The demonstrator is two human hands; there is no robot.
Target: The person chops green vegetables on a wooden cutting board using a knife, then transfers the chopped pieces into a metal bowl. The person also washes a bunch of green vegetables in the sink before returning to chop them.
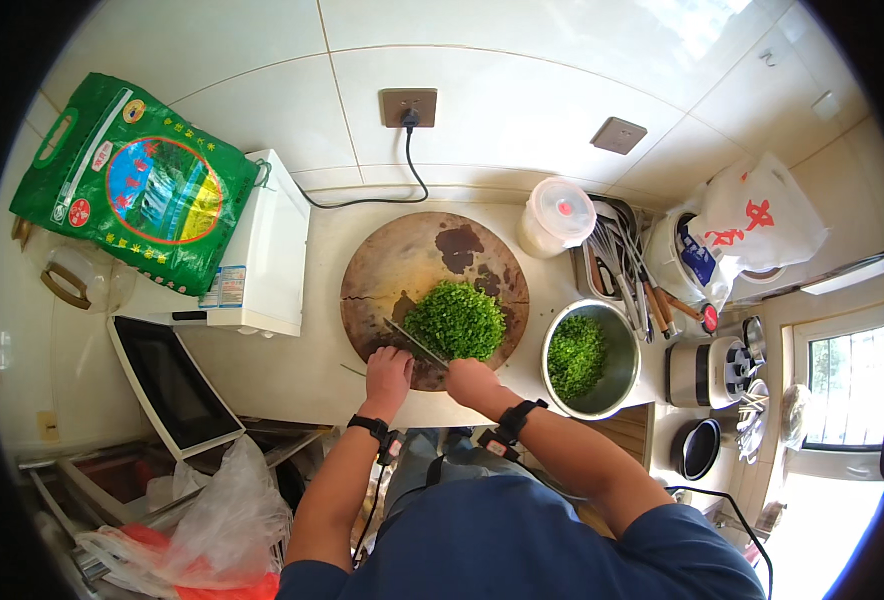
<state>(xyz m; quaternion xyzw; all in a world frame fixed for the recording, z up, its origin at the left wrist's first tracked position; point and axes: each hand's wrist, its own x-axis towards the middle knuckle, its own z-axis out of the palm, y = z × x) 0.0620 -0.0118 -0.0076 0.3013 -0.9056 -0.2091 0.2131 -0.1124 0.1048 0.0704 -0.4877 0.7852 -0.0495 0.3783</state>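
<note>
A heap of finely chopped green herbs or scallions lies on a round wooden chopping board with dark wet patches and a crack. My right hand grips a knife at the board's near edge, its blade slanting up and left along the heap. My left hand rests with curled fingers at the near-left of the board, close to the blade; whatever is under its fingers is hidden. Right of the board stands a metal pot with more chopped greens inside. A thin green stalk piece lies by the board's left edge.
A white microwave oven at left has its door hanging open, with a green rice bag on top. A lidded plastic container and whisks and other utensils stand at the back right. A power cord hangs from the wall socket.
</note>
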